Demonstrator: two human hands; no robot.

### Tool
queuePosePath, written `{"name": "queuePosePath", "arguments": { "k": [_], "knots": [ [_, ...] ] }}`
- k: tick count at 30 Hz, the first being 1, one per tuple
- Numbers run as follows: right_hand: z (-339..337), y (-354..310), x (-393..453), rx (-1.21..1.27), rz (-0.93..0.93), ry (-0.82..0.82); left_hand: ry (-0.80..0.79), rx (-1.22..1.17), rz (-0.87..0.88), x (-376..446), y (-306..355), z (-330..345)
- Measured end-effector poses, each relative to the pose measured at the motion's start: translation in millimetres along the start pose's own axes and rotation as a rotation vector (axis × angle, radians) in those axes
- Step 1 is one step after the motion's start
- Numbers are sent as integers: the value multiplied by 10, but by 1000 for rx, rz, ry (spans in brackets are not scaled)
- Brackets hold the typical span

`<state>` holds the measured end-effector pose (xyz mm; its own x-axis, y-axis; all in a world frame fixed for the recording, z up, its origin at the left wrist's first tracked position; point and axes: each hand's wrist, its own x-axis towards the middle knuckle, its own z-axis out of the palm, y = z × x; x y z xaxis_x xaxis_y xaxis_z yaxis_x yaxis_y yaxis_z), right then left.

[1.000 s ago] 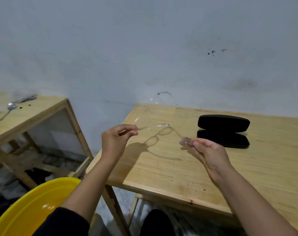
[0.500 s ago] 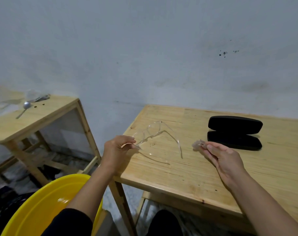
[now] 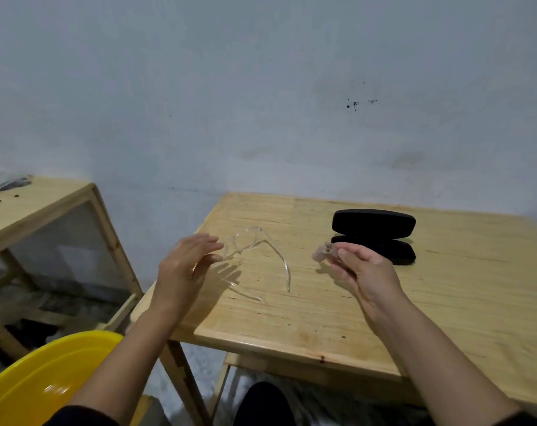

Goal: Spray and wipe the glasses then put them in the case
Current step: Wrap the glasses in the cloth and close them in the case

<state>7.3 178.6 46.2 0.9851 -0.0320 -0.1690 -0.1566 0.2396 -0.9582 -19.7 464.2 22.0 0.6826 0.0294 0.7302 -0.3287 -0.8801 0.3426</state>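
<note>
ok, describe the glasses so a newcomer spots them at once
On the larger wooden table, look near its left edge, between the left hand and right hand. The glasses lie there, temples unfolded: clear-framed, nearly see-through, unlike the open black case.

No legible text, label, brand or number anywhere.

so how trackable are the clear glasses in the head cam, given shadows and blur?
Head view: glasses barely separate from the table, only rim highlights show; left hand throws a finger shadow over their left side; cloth in the right hand is smeared; wide-angle bends the table edges.
</note>
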Motion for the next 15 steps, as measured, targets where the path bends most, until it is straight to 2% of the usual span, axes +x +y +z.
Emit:
{"name": "queuePosePath", "arguments": {
  "k": [3, 9, 15],
  "knots": [
    [-67, -49, -17, -28, -52, 11, 29, -129, 85, 108, 411, 205],
    [-226, -174, -48, -13, -92, 44, -253, -469, -38, 201, 1290, 780],
    [-505, -254, -90, -163, -139, 52, -188, -609, -57, 298, 1762, 1080]
  ]
}}
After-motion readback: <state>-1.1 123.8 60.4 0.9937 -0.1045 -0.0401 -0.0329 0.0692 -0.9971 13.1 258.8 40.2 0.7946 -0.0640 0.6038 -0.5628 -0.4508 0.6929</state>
